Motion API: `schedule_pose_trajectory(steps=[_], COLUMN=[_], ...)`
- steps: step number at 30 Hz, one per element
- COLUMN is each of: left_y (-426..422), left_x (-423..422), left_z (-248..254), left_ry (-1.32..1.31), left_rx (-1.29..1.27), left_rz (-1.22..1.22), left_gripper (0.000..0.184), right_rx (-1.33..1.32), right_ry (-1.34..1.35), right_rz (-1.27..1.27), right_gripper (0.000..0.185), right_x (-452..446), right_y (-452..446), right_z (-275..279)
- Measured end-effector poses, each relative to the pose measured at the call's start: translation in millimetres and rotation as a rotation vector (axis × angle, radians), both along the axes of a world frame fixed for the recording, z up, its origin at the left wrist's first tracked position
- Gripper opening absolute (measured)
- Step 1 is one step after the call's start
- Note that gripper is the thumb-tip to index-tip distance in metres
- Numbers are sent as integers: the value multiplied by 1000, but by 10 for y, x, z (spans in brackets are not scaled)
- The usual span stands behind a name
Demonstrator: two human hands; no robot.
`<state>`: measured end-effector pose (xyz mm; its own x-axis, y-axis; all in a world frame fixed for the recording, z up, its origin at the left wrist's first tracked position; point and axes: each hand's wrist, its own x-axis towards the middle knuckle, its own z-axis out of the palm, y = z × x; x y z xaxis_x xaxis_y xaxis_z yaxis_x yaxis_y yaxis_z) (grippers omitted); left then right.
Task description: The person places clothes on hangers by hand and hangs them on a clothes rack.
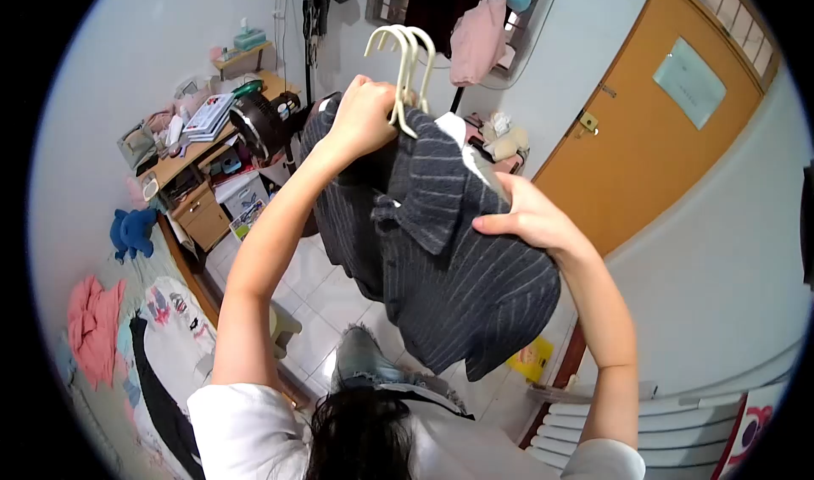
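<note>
Dark navy pinstriped shirt (475, 285) with a collar hangs in front of me at chest height. Cream plastic hangers (400, 77) rise from its neck, their hooks bunched together and pointing up. My left hand (366, 114) is closed in a fist beside the hooks, at the hanger necks and collar; its fingertips are partly hidden. On the shirt's right shoulder area, my right hand (530, 213) pinches the cloth, thumb in front and fingers out of sight behind. A strip of white shows at the shirt's neck opening.
At left, a bed (170, 336) carries clothes and a blue plush toy (132, 232). Behind it stand a cluttered desk (199, 153) and a black fan (259, 128). A wooden door (644, 132) is at right; a yellow package (532, 359) lies on the tiled floor.
</note>
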<state>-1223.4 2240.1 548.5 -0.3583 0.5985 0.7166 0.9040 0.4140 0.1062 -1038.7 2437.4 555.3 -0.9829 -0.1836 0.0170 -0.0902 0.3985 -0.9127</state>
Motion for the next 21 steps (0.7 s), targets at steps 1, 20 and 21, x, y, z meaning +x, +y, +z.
schedule_pose_trajectory(steps=[1,20,21], left_y=[63,944,1012], left_x=[-203,-3951,-4127], left_z=[-3,286,275], left_ry=[-2,-42,-36], left_rx=[-16,20,58], left_rz=[14,-326,-342], left_gripper=[18,14,13], right_rx=[-58,-335,-322], right_ry=[-16,-107,-93], right_rz=[32,-208,-237], right_gripper=[41,52,52], right_x=[-203,-3430,-3559], right_y=[66,227,229], right_z=[0,182,201])
